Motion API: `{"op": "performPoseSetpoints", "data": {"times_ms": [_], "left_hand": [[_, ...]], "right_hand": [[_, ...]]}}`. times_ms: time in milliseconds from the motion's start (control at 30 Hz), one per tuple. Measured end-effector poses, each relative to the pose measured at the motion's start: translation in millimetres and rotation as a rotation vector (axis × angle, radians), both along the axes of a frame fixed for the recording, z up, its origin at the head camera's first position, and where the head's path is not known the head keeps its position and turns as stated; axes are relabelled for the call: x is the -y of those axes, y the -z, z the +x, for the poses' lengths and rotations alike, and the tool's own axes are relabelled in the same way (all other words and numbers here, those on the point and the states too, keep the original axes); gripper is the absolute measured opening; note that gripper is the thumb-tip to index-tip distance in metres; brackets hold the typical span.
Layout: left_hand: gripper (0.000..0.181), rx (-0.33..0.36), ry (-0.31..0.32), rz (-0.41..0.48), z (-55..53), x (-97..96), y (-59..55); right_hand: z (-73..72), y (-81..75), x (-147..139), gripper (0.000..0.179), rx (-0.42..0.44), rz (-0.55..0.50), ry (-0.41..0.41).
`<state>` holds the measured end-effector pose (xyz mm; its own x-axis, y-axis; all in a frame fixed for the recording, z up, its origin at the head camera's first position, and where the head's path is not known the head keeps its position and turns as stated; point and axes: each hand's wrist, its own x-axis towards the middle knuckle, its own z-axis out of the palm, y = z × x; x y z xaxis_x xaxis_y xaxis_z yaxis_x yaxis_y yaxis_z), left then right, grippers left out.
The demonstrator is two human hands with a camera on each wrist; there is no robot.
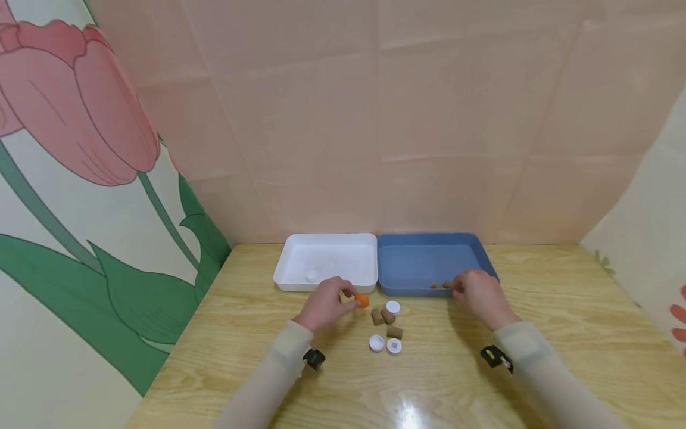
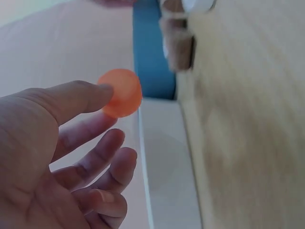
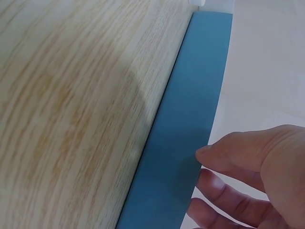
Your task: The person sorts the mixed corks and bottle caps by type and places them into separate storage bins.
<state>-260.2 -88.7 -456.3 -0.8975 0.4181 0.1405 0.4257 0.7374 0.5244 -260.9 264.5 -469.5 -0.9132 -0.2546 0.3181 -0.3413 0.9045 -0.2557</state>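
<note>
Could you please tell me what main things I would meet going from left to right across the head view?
Painted tulip, left hand, orange cap, white cap nearest the blue tray, right hand.

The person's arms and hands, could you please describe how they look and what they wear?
Pale cream long sleeves cover both forearms. A small black device is worn at the left wrist, and another black one at the right. The left hand and right hand are bare, with no gloves.
</note>
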Motion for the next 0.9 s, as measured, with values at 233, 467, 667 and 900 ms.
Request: {"op": "performPoseSetpoints", "data": {"times_ms": [233,467,667,900], "left_hand": [[0.014,-0.001,-0.131,0.063,-25.9,20.2,-6.6],[0.014,-0.032,-0.235,0.051,-45.3,37.1,-6.6],[0.019,-0.025,-0.304,-0.016,-63.3,44.9,-2.6],[0.021,0.034,-0.356,-0.074,-76.1,46.5,1.1]], "right_hand": [[-0.9,-0.2,-2,0.007,0.007,0.008,0.005],[-1.4,-0.1,0,0.007,0.007,0.006,-0.005],[-1.3,-1.0,1,0.006,0.021,0.016,0.001],[-0.5,-2.2,2,0.007,0.026,0.01,0.004]]}}
